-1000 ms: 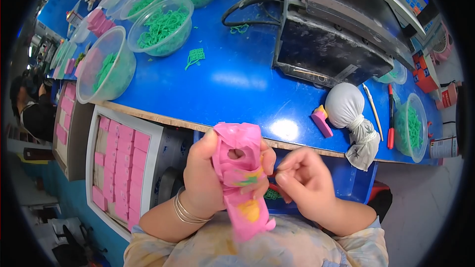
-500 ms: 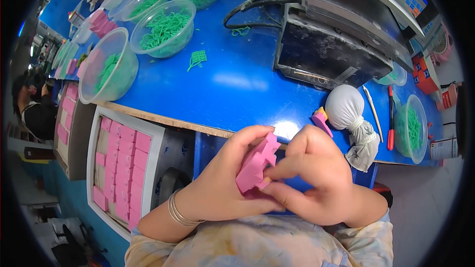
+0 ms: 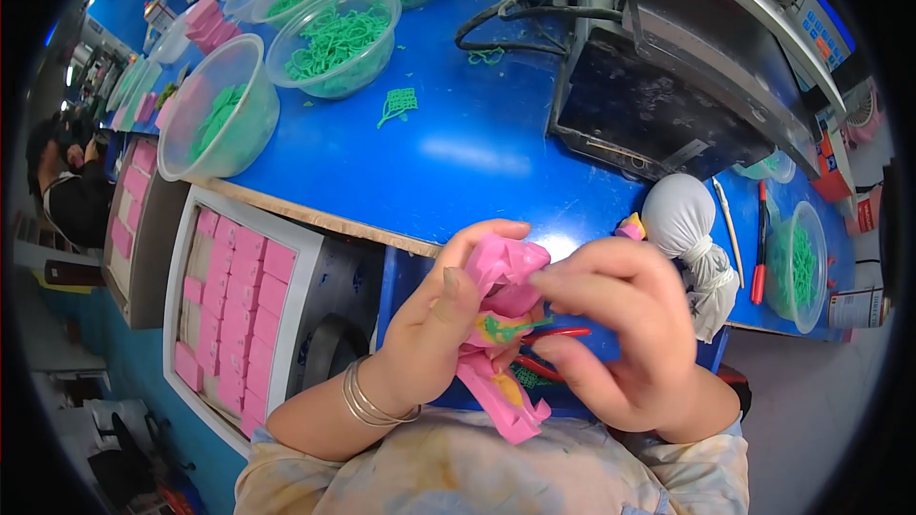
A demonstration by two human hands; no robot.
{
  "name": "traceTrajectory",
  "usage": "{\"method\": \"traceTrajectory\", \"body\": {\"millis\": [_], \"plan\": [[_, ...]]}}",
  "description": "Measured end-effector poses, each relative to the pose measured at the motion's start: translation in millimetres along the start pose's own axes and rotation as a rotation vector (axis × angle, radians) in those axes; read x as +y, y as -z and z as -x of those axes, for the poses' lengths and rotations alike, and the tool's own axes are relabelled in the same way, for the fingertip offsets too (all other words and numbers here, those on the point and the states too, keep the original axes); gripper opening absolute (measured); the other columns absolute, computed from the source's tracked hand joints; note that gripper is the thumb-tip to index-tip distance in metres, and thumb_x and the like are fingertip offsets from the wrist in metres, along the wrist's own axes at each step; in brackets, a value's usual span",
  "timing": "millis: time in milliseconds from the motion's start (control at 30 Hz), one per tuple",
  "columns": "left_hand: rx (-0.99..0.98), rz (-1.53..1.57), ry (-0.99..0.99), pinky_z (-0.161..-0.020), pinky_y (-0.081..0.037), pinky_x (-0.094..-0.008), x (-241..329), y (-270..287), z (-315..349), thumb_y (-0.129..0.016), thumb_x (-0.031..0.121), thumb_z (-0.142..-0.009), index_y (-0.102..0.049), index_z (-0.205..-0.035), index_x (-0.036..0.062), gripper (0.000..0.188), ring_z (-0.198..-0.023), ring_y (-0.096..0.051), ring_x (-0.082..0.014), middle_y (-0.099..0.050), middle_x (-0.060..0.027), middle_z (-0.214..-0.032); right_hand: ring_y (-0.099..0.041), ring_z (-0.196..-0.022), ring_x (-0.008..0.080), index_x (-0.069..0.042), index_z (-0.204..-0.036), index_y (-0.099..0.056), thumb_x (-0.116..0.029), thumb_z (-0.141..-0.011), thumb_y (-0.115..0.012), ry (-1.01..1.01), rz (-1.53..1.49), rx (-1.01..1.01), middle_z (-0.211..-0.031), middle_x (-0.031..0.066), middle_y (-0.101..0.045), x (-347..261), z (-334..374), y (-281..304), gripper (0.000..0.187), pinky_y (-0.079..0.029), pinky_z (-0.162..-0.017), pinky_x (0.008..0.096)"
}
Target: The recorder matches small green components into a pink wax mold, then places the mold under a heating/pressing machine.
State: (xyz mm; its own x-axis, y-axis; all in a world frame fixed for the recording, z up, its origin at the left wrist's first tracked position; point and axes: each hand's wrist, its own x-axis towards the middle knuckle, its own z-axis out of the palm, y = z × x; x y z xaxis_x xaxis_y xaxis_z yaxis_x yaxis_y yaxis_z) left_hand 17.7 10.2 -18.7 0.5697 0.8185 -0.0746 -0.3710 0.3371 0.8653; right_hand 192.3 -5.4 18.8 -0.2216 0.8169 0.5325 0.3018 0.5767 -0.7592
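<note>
My left hand (image 3: 425,334) is closed around a pink rubber mould (image 3: 501,272), held over the desk's near edge. The mould is spread apart into bent flaps, with yellowish patches inside. A green wax piece (image 3: 510,326) shows between the flaps and sticks out to the right. My right hand (image 3: 630,334) is beside it, thumb and forefinger apart; the forefinger tip is at the mould's upper flap, with nothing seen gripped. Below and behind the hands, a red-handled tool (image 3: 556,332) and a green mesh piece (image 3: 530,377) are partly hidden.
Clear bowls of green wax pieces (image 3: 334,43) stand at the back left. A white-framed tray (image 3: 305,296) holds pink moulds. A dark machine (image 3: 658,100) is at the back right. Nearby lie a tied white cloth pouch (image 3: 679,215), a brush (image 3: 727,229) and a red pen (image 3: 760,248).
The folded pink mould has been spread apart, showing the green wax piece inside. My right thumb and forefinger have moved apart. The whole view has shifted slightly.
</note>
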Motion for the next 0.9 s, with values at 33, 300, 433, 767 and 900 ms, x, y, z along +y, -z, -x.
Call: {"method": "traceTrajectory", "body": {"millis": [33, 300, 433, 767, 900], "plan": [[0.016, -0.064, -0.046, -0.074, -0.043, -0.0228, -3, 0, 0, -0.031, 0.047, -0.093, -0.024, -0.131, 0.0024, 0.059, -0.085, -0.051, -0.0091, -0.051, -0.0072, -0.105, -0.056, -0.072, 0.0265, 0.002, -0.099, -0.057, -0.004, -0.068, -0.068, 0.046, 0.037, -0.1, -0.088, 0.0121, -0.053, 4, -1, -1, 0.034, -0.047, -0.062, 0.0314], [0.043, -0.202, -0.037, -0.088, -0.038, -0.0266, -2, -8, 0, -0.029, 0.052, -0.091, -0.025, -0.131, 0.0009, 0.066, -0.101, -0.047, -0.0127, -0.049, -0.0074, -0.112, -0.056, -0.067, 0.0244, -0.001, -0.087, -0.06, -0.012, -0.059, -0.061, 0.193, 0.257, -0.265, -0.082, 0.0103, -0.055, 10, 5, -7, 0.031, -0.046, -0.054, 0.032], [0.123, -0.308, -0.052, -0.087, -0.039, -0.0277, 4, -13, 1, -0.026, 0.061, -0.087, -0.027, -0.131, -0.0014, 0.076, -0.101, -0.049, -0.0146, -0.05, -0.0078, -0.11, -0.055, -0.066, 0.0245, -0.001, -0.086, -0.059, -0.01, -0.059, -0.062, 0.187, 0.206, -0.206, -0.081, 0.0106, -0.055, 12, 6, -10, 0.029, -0.046, -0.054, 0.0317], [0.06, -0.09, -0.055, -0.086, -0.04, -0.0272, 6, -2, 3, -0.032, 0.052, -0.091, -0.021, -0.133, 0.0009, 0.067, -0.099, -0.048, -0.013, -0.047, -0.0093, -0.113, -0.057, -0.068, 0.0253, 0.001, -0.086, -0.057, -0.001, -0.062, -0.067, 0.066, 0.057, -0.056, -0.083, 0.0122, -0.058, 12, 12, -20, 0.026, -0.047, -0.057, 0.0317], [0.168, -0.263, -0.119, -0.083, -0.042, -0.0279, 6, -12, 0, -0.027, 0.062, -0.085, -0.023, -0.132, -0.0004, 0.078, -0.096, -0.051, -0.0143, -0.05, -0.0096, -0.108, -0.058, -0.069, 0.0252, 0.003, -0.091, -0.058, -0.004, -0.063, -0.067, 0.009, 0.131, -0.015, -0.086, 0.0136, -0.059, 7, 10, -18, 0.03, -0.047, -0.055, 0.031]]}}
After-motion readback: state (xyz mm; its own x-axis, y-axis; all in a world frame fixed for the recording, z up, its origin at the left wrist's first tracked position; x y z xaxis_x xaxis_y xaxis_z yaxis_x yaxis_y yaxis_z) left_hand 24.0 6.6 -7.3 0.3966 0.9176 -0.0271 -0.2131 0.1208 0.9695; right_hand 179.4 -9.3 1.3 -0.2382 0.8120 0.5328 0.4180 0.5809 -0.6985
